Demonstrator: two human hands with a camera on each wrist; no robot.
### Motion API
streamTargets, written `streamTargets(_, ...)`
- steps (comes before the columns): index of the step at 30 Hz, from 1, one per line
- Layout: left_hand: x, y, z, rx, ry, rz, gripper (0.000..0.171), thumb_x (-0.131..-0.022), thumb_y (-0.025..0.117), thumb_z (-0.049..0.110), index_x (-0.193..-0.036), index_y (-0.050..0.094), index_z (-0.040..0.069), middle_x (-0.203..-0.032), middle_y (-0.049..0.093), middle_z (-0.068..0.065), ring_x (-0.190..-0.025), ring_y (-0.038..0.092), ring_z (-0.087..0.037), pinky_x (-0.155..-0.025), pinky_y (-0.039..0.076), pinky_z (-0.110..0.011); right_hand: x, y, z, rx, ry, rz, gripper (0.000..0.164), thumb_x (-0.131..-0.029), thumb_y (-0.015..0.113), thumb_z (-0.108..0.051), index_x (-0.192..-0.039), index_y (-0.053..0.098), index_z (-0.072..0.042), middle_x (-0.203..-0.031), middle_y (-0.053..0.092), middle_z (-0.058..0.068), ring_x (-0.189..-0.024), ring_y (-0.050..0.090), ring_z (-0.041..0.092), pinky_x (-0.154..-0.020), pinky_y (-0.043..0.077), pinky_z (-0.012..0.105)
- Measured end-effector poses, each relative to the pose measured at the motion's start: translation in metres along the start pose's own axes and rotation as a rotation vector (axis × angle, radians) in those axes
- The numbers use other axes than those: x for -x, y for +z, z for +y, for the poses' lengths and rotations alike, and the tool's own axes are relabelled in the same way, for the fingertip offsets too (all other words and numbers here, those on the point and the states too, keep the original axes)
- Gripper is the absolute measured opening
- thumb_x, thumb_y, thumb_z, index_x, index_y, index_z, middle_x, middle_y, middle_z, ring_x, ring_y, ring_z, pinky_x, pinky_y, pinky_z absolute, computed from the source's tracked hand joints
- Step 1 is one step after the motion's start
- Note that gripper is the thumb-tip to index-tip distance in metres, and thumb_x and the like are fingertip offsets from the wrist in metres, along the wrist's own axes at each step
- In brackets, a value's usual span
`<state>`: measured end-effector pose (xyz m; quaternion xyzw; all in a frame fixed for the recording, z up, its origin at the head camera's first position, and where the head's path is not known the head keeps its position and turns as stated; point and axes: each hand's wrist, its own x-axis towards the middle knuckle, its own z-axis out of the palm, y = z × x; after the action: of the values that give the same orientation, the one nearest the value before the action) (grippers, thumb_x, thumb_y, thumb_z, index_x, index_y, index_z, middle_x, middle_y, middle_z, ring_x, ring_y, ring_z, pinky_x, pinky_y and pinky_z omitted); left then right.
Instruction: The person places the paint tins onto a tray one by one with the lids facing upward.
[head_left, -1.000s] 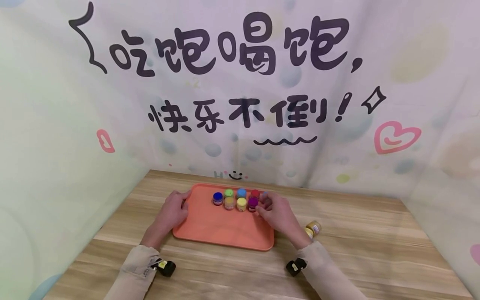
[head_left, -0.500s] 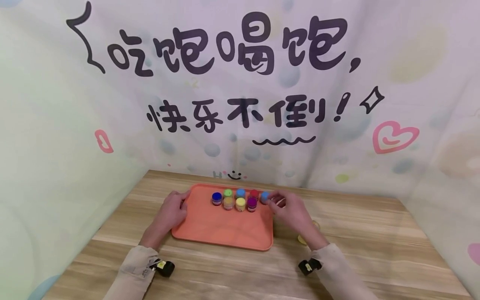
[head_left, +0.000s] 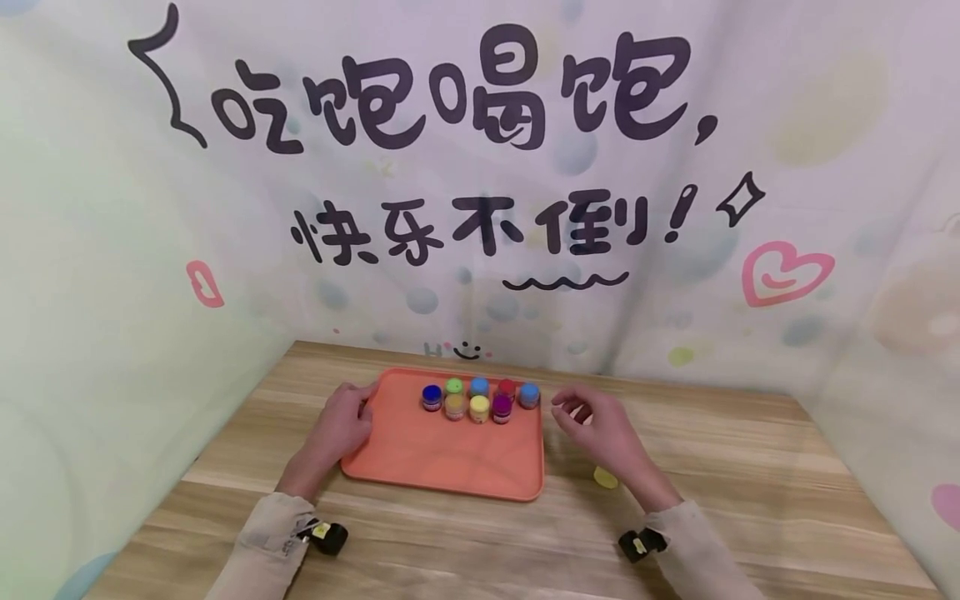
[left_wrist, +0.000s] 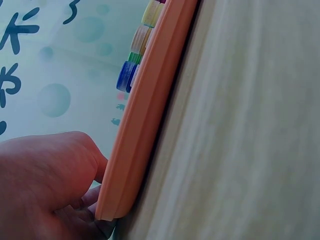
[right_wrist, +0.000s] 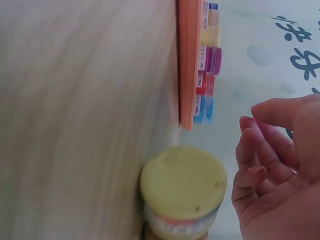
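Observation:
My left hand [head_left: 347,423] grips the left edge of an orange tray [head_left: 442,458], thumb at the rim. On the tray's far side stand several small paint jars in two rows, among them a dark blue jar [head_left: 432,397], a purple jar [head_left: 502,409] and a red jar [head_left: 507,389]. A light blue jar [head_left: 529,395] stands at the right end. Just right of the tray, my right hand [head_left: 600,427] hovers with loosely curved fingers, holding nothing. Beneath its wrist, a yellow-lidded jar [right_wrist: 182,185] is on the table, partly hidden in the head view.
The wooden table [head_left: 465,550] runs back to a printed cloth backdrop [head_left: 420,283]. In the right wrist view, part of something brownish shows just below the yellow-lidded jar. Black wrist cameras sit at both cuffs.
My right hand has let go of the light blue jar at the right end of the tray and drawn back to the right. The left hand stays on the tray edge.

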<state>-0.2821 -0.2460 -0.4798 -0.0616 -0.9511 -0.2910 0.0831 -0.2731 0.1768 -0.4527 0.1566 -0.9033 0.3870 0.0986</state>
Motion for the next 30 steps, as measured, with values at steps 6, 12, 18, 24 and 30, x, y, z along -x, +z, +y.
streamTargets(6, 0.001, -0.001, -0.001, 0.000, 0.008, 0.011, 0.049, -0.101, 0.057, -0.002, -0.150, 0.059, -0.007, -0.117, 0.065, -0.026, -0.102, 0.058, -0.034, -0.083, 0.049, -0.043, 0.007, -0.007, 0.009, -0.003, 0.000, -0.007, 0.013, -0.103, 0.075, -0.024, -0.114, 0.078, -0.018, -0.095, 0.075, -0.003, -0.085, 0.065, 0.013, -0.068, 0.054, 0.027)
streamTargets(12, 0.002, -0.002, -0.001, -0.008, -0.001, 0.006, 0.049, -0.101, 0.057, -0.002, -0.150, 0.059, -0.008, -0.117, 0.065, -0.026, -0.103, 0.058, -0.034, -0.084, 0.049, -0.044, 0.010, -0.012, 0.018, 0.026, -0.008, 0.014, 0.014, -0.102, 0.076, -0.022, -0.114, 0.079, -0.016, -0.094, 0.074, -0.005, -0.083, 0.064, 0.014, -0.070, 0.053, 0.026)
streamTargets(18, 0.000, -0.001, -0.001, -0.011, -0.007, -0.003, 0.050, -0.102, 0.056, 0.000, -0.151, 0.057, -0.008, -0.117, 0.064, -0.025, -0.100, 0.057, -0.032, -0.081, 0.048, -0.041, 0.017, -0.021, 0.025, 0.072, -0.007, 0.009, 0.015, -0.102, 0.076, -0.021, -0.113, 0.079, -0.012, -0.094, 0.074, -0.004, -0.081, 0.062, 0.012, -0.070, 0.052, 0.025)
streamTargets(24, 0.000, -0.001, 0.000, -0.005, -0.002, -0.007, 0.050, -0.102, 0.057, 0.000, -0.152, 0.056, -0.007, -0.116, 0.063, -0.025, -0.098, 0.056, -0.032, -0.080, 0.047, -0.039, 0.024, -0.031, 0.032, 0.126, -0.034, -0.004, 0.012, -0.100, 0.077, -0.017, -0.110, 0.080, -0.010, -0.093, 0.075, -0.004, -0.077, 0.060, 0.007, -0.070, 0.051, 0.025)
streamTargets(30, -0.001, 0.000, -0.001, -0.008, 0.002, -0.004, 0.050, -0.102, 0.057, 0.000, -0.151, 0.057, -0.007, -0.118, 0.064, -0.026, -0.101, 0.058, -0.033, -0.082, 0.049, -0.041, 0.029, -0.037, 0.036, 0.163, -0.045, 0.021, 0.008, -0.098, 0.078, -0.014, -0.106, 0.080, -0.013, -0.091, 0.075, -0.005, -0.071, 0.055, 0.006, -0.064, 0.046, 0.024)
